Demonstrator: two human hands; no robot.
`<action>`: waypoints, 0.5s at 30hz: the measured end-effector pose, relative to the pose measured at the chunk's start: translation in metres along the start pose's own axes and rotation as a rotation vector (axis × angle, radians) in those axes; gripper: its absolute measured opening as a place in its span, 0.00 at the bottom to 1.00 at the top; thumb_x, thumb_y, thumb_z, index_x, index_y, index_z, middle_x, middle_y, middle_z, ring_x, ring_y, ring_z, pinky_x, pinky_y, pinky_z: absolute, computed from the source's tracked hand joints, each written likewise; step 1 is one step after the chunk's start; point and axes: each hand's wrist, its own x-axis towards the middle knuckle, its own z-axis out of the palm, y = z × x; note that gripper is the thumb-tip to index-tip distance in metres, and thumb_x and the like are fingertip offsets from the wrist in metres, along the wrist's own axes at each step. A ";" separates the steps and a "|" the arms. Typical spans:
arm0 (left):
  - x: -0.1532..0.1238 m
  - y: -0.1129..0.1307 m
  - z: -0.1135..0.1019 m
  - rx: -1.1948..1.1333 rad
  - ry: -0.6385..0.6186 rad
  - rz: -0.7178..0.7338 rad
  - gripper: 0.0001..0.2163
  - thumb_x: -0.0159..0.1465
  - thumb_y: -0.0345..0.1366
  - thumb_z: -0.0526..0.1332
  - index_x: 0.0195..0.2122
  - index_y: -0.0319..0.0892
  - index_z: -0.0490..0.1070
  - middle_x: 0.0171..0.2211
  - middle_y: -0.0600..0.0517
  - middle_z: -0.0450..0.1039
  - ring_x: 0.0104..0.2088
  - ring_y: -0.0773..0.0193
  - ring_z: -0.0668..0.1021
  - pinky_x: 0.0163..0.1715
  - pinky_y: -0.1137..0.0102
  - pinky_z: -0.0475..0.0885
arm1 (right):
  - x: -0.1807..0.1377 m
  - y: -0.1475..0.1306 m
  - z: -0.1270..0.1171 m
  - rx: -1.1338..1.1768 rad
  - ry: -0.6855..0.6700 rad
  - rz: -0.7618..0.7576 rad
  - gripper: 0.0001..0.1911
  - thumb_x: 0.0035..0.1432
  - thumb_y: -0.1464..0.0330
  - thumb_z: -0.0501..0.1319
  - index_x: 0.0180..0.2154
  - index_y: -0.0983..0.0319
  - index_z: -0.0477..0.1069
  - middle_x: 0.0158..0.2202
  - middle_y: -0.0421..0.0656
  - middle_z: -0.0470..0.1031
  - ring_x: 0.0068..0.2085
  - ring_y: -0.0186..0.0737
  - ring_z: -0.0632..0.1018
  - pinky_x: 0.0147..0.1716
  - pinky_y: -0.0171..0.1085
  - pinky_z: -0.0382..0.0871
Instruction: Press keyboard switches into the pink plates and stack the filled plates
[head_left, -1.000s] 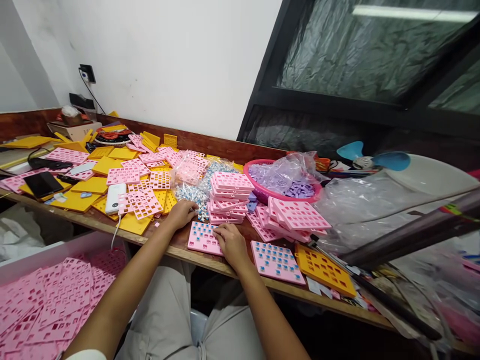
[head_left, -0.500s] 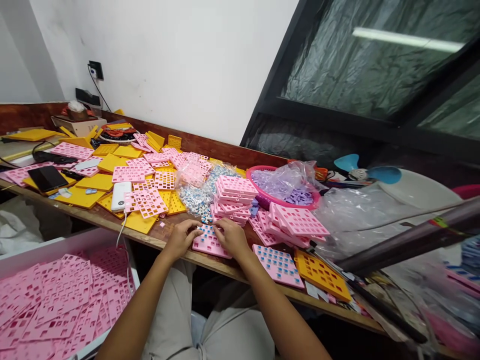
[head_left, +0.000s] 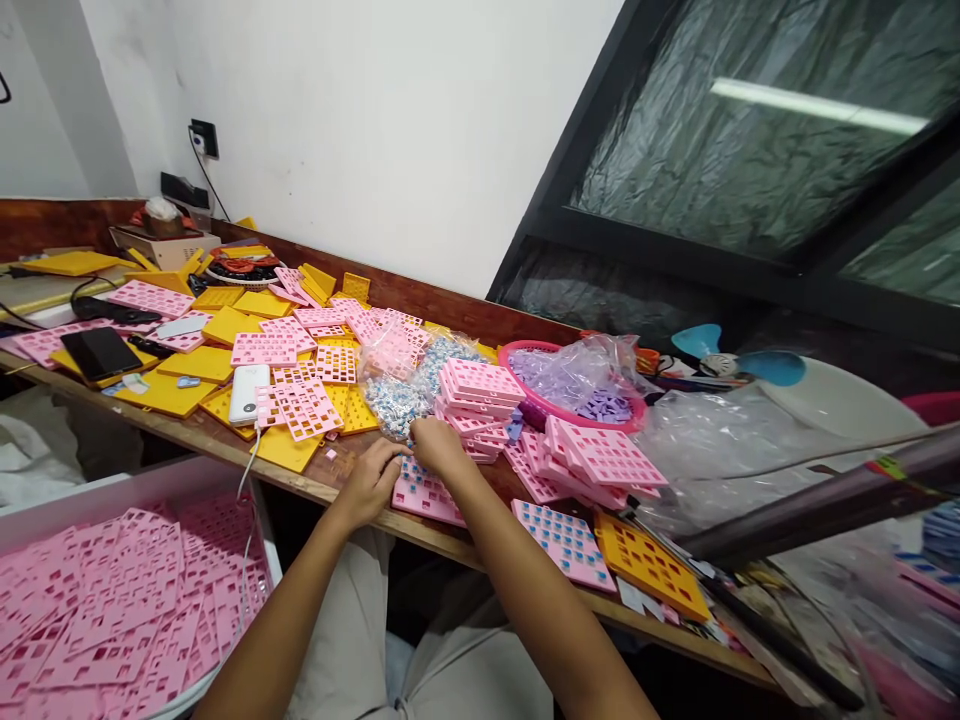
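A pink plate with square holes (head_left: 429, 500) lies at the table's front edge, several blue-topped switches set in its upper left part. Beside its left edge is my left hand (head_left: 370, 484), fingers bent and drawn together at the top corner; anything between them is too small to make out. My right hand (head_left: 441, 450) reaches over the plate to the near edge of a heap of small blue-and-white switches (head_left: 394, 402) in clear plastic. Its fingers are curled down, tips hidden. A stack of pink plates (head_left: 484, 385) rises just beyond it.
Right of my forearm lie a pink plate filled with blue switches (head_left: 562, 545) and a yellow plate (head_left: 652, 565). Behind are more pink plates (head_left: 600, 450) and a pink basket of purple pieces (head_left: 511, 365). Left are a power bank (head_left: 248, 392), a phone (head_left: 100, 354) and a plate-filled bin (head_left: 274, 565).
My right hand has moved from the plate's upper right side up and left to the switch heap. My left hand stays by the plate's left edge. The view has shifted slightly.
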 end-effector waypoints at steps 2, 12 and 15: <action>0.000 -0.001 0.000 0.002 0.018 -0.012 0.13 0.70 0.32 0.50 0.44 0.42 0.74 0.42 0.48 0.74 0.45 0.61 0.76 0.49 0.67 0.70 | -0.012 0.014 0.001 0.122 0.072 -0.045 0.10 0.57 0.72 0.63 0.42 0.62 0.78 0.41 0.49 0.81 0.42 0.44 0.80 0.42 0.37 0.69; -0.003 0.000 0.017 0.213 -0.094 0.060 0.14 0.71 0.38 0.55 0.56 0.42 0.69 0.49 0.44 0.75 0.48 0.57 0.77 0.50 0.62 0.72 | -0.098 0.084 0.048 0.940 0.392 -0.104 0.10 0.58 0.68 0.63 0.40 0.61 0.80 0.42 0.47 0.79 0.42 0.43 0.79 0.43 0.40 0.73; 0.000 0.004 0.023 0.273 -0.120 0.099 0.13 0.70 0.35 0.57 0.53 0.42 0.71 0.47 0.45 0.76 0.46 0.58 0.78 0.49 0.63 0.74 | -0.101 0.087 0.059 0.969 0.409 -0.100 0.11 0.57 0.69 0.63 0.41 0.60 0.80 0.43 0.47 0.80 0.44 0.44 0.79 0.45 0.41 0.73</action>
